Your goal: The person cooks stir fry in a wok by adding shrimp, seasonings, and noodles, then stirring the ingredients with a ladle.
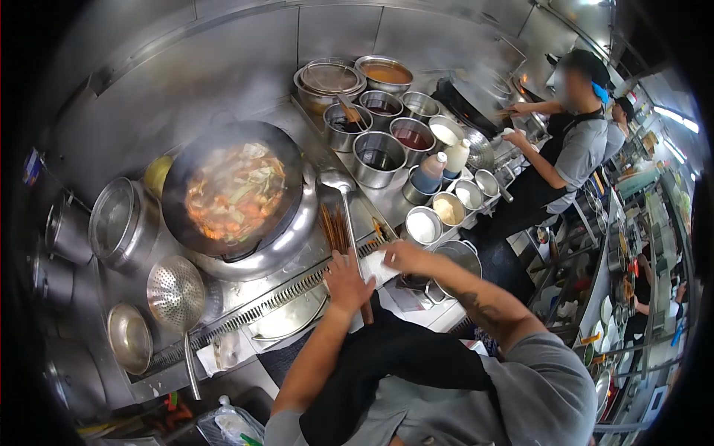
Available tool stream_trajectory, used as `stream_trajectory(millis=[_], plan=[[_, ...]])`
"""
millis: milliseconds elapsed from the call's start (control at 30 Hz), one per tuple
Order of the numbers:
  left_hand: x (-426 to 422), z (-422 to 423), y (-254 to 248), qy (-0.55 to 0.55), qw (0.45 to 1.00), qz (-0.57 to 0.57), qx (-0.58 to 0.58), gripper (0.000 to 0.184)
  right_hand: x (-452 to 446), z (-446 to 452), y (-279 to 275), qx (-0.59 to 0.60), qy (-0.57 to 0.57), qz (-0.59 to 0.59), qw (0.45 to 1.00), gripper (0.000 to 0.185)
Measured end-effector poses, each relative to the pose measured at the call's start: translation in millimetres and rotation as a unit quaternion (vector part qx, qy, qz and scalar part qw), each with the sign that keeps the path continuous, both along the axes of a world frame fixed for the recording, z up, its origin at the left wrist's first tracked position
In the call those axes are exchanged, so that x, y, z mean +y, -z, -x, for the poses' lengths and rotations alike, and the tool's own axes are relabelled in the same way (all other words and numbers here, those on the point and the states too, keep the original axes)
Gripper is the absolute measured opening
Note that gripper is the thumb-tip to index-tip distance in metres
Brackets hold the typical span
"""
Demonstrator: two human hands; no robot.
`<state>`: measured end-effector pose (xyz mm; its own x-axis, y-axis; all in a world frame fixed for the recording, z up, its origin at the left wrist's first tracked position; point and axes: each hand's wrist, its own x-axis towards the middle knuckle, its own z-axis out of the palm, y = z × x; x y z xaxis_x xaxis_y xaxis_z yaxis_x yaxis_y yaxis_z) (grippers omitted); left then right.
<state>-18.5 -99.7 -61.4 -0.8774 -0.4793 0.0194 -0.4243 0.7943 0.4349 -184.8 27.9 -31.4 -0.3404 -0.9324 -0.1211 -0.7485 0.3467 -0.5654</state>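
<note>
My left hand [348, 284] lies with its fingers stretched out over a folded white cloth [381, 269] on the front edge of the range, beside the long handle of a wok ladle [338, 181]. The ladle's wooden handle end passes close by that palm. At the cloth's right end my right hand [406, 257] is closed, its fingers curled at the cloth; the fingertips are partly hidden. A bamboo wok brush [335, 227] lies just beyond my left fingers. To the left, a large wok [175, 195] holds steaming food with orange and pale pieces [236, 189].
A perforated strainer [175, 291] and a metal bowl [129, 338] lie at the left. Several steel pots of sauce, such as a dark one [379, 157], and squeeze bottles [431, 168] stand on the right. A co-worker [576, 134] handles another wok [468, 104] farther right.
</note>
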Motion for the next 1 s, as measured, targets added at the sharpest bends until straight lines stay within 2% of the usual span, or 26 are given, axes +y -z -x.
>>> stream_trajectory(millis=[33,67,100,133,167,233,267,300,333,367,533,633,700,867,1000], plan=[[4.2,-4.7,1.0,0.011,1.0,0.018,-0.015,0.09,-5.7,36.2,7.1,0.065,-0.003,0.012,0.998,0.036],[7.6,-8.8,-3.6,0.022,0.999,0.037,-0.028,0.092,-14.9,62.7,-13.6,0.018,0.036,-0.027,0.999,0.034],[10.0,-9.9,-5.2,0.033,0.997,0.056,-0.041,0.094,-23.3,90.8,-35.8,0.053,0.034,0.034,0.997,0.034],[7.8,-9.9,-0.5,0.023,0.999,0.019,-0.015,0.094,-34.8,111.5,-57.8,0.051,0.057,0.101,0.992,0.03],[6.5,-9.5,-0.4,0.025,0.999,0.027,-0.011,0.094,-51.4,133.0,-84.9,0.166,0.028,0.126,0.978,0.025],[7.2,-10.7,-2.3,0.025,0.999,0.038,-0.007,0.094,-83.7,204.5,-98.0,0.091,0.037,0.159,0.982,0.017],[8.3,-11.0,3.4,0.02,0.999,0.043,0.008,0.092,-103.1,229.1,-112.5,-0.072,0.145,0.103,0.981,0.014],[8.9,-11.6,5.8,0.015,0.999,0.04,0.011,0.09,-126.0,255.6,-123.3,-0.061,0.167,0.063,0.982,0.013],[8.4,-11.9,5.5,0.01,0.999,0.038,0.013,0.089,-146.6,285.7,-121.9,-0.149,0.202,0.084,0.964,0.012],[8.1,-10.9,4.2,0.006,0.999,0.037,0.015,0.087,-167.6,314.6,-116.1,-0.097,0.232,0.091,0.964,0.011],[6.5,3.7,-8.8,-0.013,1.0,0.009,-0.024,0.081,-242.3,419.5,-85.4,-0.155,0.28,0.107,0.941,0.011],[4.9,16.2,-18.6,-0.031,0.999,0.0,-0.043,0.079,-279.4,468.1,-64.9,-0.135,0.301,0.072,0.941,0.008],[-0.5,24.3,-25.9,-0.037,0.998,-0.02,-0.046,0.078,-293.1,492.5,-51.6,-0.159,0.301,0.089,0.936,0.007],[-23.0,62.3,-54.0,-0.096,0.995,-0.007,0.026,0.056,-321.4,523.0,-37.6,-0.236,0.349,0.052,0.905,0.01],[-50.5,114.2,-82.5,-0.11,0.985,-0.005,0.13,0.05,-341.8,558.4,-7.9,-0.301,0.355,0.037,0.884,0.018]])
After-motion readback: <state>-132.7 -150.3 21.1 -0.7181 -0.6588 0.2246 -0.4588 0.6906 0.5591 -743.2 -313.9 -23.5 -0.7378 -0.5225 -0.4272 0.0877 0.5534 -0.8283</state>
